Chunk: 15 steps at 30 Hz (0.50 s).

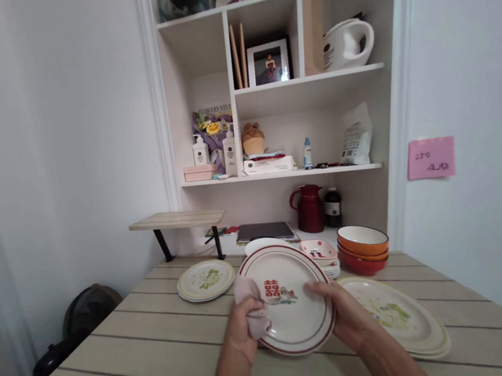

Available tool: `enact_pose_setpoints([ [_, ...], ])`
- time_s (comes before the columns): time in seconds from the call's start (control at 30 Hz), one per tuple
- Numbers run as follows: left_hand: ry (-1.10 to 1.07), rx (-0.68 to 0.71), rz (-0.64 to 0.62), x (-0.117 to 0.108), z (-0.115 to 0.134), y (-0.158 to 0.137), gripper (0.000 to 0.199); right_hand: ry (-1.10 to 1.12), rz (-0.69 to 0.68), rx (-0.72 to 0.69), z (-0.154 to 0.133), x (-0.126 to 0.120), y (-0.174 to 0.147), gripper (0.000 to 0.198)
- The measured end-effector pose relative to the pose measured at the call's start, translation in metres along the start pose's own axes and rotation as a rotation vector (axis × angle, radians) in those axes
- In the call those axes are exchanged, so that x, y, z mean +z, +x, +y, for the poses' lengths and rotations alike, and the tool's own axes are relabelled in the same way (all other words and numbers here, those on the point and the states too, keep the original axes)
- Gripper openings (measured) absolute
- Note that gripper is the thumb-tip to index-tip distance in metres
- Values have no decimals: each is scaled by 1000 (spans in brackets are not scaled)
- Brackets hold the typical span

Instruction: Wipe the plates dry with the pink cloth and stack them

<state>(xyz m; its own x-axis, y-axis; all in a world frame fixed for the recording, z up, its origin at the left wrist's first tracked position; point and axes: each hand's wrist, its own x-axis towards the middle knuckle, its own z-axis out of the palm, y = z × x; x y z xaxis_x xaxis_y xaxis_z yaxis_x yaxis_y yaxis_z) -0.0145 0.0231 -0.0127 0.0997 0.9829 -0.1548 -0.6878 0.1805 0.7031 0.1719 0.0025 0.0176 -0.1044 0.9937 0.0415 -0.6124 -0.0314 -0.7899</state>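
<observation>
The wooden desk [139, 354] is carrying stacked plates and orange bowls [364, 247] at its far side. Above its near middle, a red-rimmed plate [297, 321] is tilting toward the camera. The right hand [344, 317] is gripping its right edge, while the left hand [243, 330] is pressing a pink cloth [251, 303] against its left rim.

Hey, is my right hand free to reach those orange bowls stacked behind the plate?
Probably not yet: the right hand grips the red-rimmed plate, while the left hand presses a pink cloth on it. The path to the orange bowls looks open otherwise.
</observation>
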Motion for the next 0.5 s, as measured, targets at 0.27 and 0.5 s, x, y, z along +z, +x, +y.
enact_pose_setpoints([
  [0.27, 140, -79, -10, -11, -2, 7, 15, -110, -9, 49, -7, 5, -8, 64],
  [0.5, 77, -58, 33, -7, -8, 8, 25, -21, 88, -90, 11, 3, 9, 77],
])
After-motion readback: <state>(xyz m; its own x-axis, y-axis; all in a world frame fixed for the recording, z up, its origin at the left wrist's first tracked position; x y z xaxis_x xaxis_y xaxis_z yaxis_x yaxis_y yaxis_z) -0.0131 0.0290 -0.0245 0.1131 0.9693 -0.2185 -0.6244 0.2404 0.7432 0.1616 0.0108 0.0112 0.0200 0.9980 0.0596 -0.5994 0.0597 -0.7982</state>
